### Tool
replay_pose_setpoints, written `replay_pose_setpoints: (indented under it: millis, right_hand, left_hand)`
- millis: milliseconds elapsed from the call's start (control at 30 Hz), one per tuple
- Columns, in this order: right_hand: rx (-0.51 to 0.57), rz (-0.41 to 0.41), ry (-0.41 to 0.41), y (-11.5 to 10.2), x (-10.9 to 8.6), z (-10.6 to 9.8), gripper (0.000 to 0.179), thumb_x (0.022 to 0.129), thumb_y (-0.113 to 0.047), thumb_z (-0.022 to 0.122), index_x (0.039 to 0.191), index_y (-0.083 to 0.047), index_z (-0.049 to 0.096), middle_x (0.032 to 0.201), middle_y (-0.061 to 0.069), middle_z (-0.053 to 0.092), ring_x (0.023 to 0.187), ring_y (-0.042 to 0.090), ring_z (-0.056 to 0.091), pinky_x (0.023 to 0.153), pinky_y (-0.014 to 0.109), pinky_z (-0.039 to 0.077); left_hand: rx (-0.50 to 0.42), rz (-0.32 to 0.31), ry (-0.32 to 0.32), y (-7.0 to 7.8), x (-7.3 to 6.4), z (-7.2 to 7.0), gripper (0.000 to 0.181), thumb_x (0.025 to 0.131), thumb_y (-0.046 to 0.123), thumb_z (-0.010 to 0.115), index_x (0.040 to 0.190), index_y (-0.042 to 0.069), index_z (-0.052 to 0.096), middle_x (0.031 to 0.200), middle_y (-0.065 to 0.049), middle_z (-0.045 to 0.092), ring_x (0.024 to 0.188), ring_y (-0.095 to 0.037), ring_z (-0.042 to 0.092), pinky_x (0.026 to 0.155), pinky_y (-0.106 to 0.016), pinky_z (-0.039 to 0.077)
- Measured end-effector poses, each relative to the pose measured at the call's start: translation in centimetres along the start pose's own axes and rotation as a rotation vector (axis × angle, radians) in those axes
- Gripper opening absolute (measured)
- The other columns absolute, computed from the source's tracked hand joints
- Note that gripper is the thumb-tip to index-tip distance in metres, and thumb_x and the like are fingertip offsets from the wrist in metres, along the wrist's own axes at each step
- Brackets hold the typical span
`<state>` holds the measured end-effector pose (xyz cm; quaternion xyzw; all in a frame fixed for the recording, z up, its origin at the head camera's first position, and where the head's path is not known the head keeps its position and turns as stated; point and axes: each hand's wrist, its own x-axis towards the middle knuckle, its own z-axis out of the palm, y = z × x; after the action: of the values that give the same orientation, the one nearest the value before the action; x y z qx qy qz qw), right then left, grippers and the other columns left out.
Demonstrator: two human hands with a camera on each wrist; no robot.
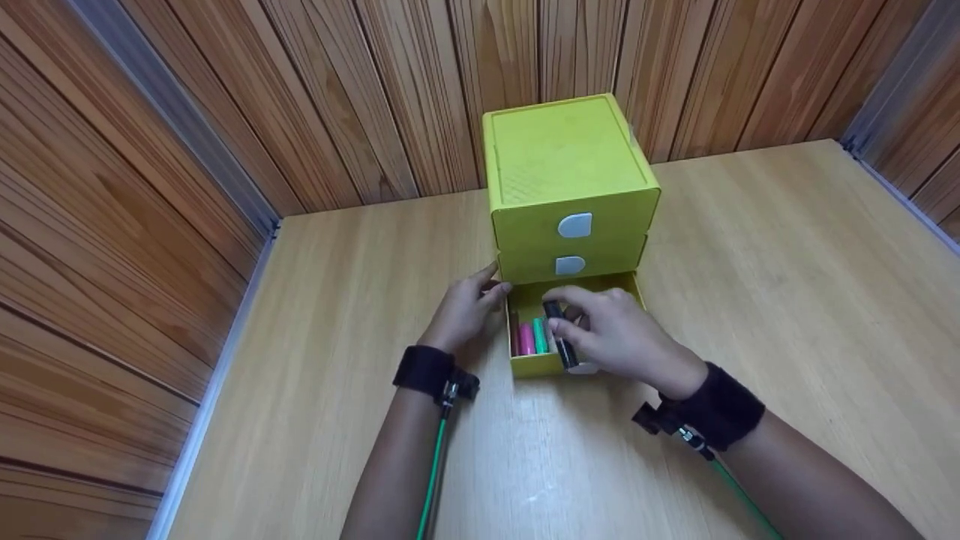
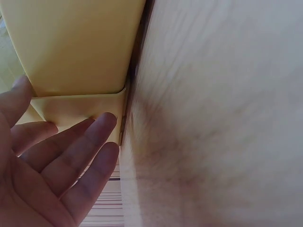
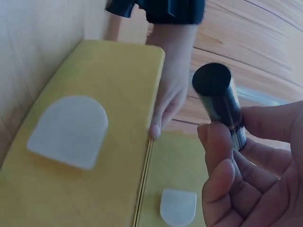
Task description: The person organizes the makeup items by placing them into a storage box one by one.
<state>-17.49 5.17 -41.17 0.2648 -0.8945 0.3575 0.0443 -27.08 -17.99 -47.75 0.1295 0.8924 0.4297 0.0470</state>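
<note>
In the head view, my right hand (image 1: 626, 334) pinches a short black cylindrical tube (image 1: 568, 355) between thumb and fingers, above the front of an extended yellow drawer (image 1: 536, 367). The right wrist view shows the tube's dark round end and a shiny lower band; its exact kind is unclear. Standing side by side in the drawer are a pink tube (image 1: 527, 339), a green tube (image 1: 539, 335) and a brown one (image 1: 514, 334). My left hand (image 1: 461, 307) is at the drawer's left side, its thumb near the edge and its fingers loosely extended along the yellow wall (image 2: 78, 105).
The drawer belongs to a yellow cabinet (image 1: 570, 150) with two closed drawers above, each with a white handle (image 1: 575, 225). Below lies a wooden tabletop (image 1: 360, 300). Wood-panelled walls (image 1: 420, 90) stand behind and at both sides. Green cables (image 1: 430, 480) trail from the wristbands.
</note>
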Motion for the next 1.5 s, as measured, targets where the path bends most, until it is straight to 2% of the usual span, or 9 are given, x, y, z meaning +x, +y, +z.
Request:
replay_pose_setpoints:
  millis: [100,267,567,767,867,1033,1133,1300,1500]
  right_hand:
    - [0.008,0.026,0.02,0.4,0.2,-0.6,0.032,0.095,-0.019,0.065,0.126,-0.011,0.063,0.084,-0.003,0.068,0.051,0.007,0.05,0.048,0.027,0.043]
    - [-0.012,0.044,0.057,1.5,0.6,-1.3,0.033,0.096,-0.018,0.064,0.128,-0.007,0.062,0.079,-0.003,0.068,0.05,0.009,0.048,0.049,0.029,0.042]
    - [0.031,0.151,0.04,3.4,0.8,-1.5,0.035,0.097,-0.02,0.063,0.13,-0.012,0.059,0.088,-0.002,0.069,0.059,0.013,0.057,0.048,0.029,0.044]
    - [-0.017,0.119,0.118,4.2,1.0,-0.8,0.035,0.091,-0.026,0.072,0.121,-0.008,0.066,0.082,-0.003,0.069,0.07,0.012,0.064,0.063,0.033,0.051]
    - [-0.042,0.118,0.146,4.5,1.1,-0.6,0.036,0.09,-0.028,0.073,0.118,-0.007,0.067,0.081,-0.003,0.069,0.068,0.013,0.063,0.062,0.034,0.05]
    - [-0.077,0.155,0.119,5.2,1.5,-0.3,0.038,0.09,-0.03,0.072,0.118,-0.006,0.067,0.081,-0.001,0.068,0.067,0.014,0.061,0.061,0.034,0.048]
    - [-0.091,0.164,0.109,5.7,1.6,-0.1,0.035,0.09,-0.029,0.073,0.116,-0.006,0.067,0.08,0.0,0.068,0.067,0.014,0.061,0.061,0.035,0.049]
    - [-0.081,0.141,0.125,6.2,1.6,0.1,0.031,0.088,-0.022,0.074,0.115,-0.008,0.066,0.08,0.0,0.068,0.068,0.016,0.062,0.062,0.036,0.05]
    - [-0.051,0.187,0.08,6.1,1.4,-0.3,0.035,0.089,-0.017,0.067,0.123,-0.01,0.063,0.076,0.001,0.063,0.062,0.018,0.055,0.054,0.033,0.045]
  left_hand:
    - [-0.008,-0.005,-0.003,-0.1,-0.1,0.0,0.066,0.098,0.047,0.052,0.151,0.011,0.036,0.129,-0.004,0.062,0.108,-0.006,0.06,0.1,-0.026,0.043]
    - [-0.022,-0.015,-0.008,-0.2,-0.1,0.0,0.068,0.097,0.05,0.052,0.151,0.011,0.035,0.129,-0.003,0.063,0.108,-0.004,0.059,0.098,-0.024,0.044]
    - [-0.045,-0.01,-0.012,-0.1,0.0,0.1,0.069,0.097,0.05,0.052,0.151,0.012,0.035,0.129,-0.003,0.062,0.102,-0.002,0.062,0.094,-0.023,0.046]
    - [-0.025,-0.028,-0.014,-0.1,0.0,0.1,0.07,0.096,0.054,0.051,0.151,0.013,0.035,0.134,-0.001,0.059,0.121,-0.008,0.052,0.104,-0.026,0.039]
    - [-0.018,-0.026,-0.012,-0.1,0.0,0.0,0.07,0.096,0.054,0.051,0.151,0.013,0.036,0.138,-0.003,0.055,0.129,-0.012,0.046,0.107,-0.028,0.035]
    - [-0.013,-0.013,-0.007,-0.1,-0.1,0.0,0.07,0.096,0.053,0.051,0.15,0.011,0.036,0.141,-0.005,0.052,0.132,-0.015,0.043,0.109,-0.03,0.033]
    - [-0.021,-0.008,-0.009,-0.2,-0.2,0.1,0.07,0.097,0.052,0.051,0.151,0.011,0.036,0.137,-0.005,0.056,0.124,-0.012,0.052,0.105,-0.028,0.038]
    - [-0.047,0.01,-0.016,-0.2,-0.2,0.1,0.069,0.098,0.05,0.051,0.151,0.01,0.035,0.127,-0.004,0.063,0.095,-0.003,0.064,0.092,-0.023,0.047]
    - [-0.046,0.016,-0.015,-0.3,-0.1,-0.1,0.069,0.098,0.05,0.052,0.151,0.01,0.035,0.128,-0.005,0.062,0.099,-0.002,0.063,0.096,-0.023,0.045]
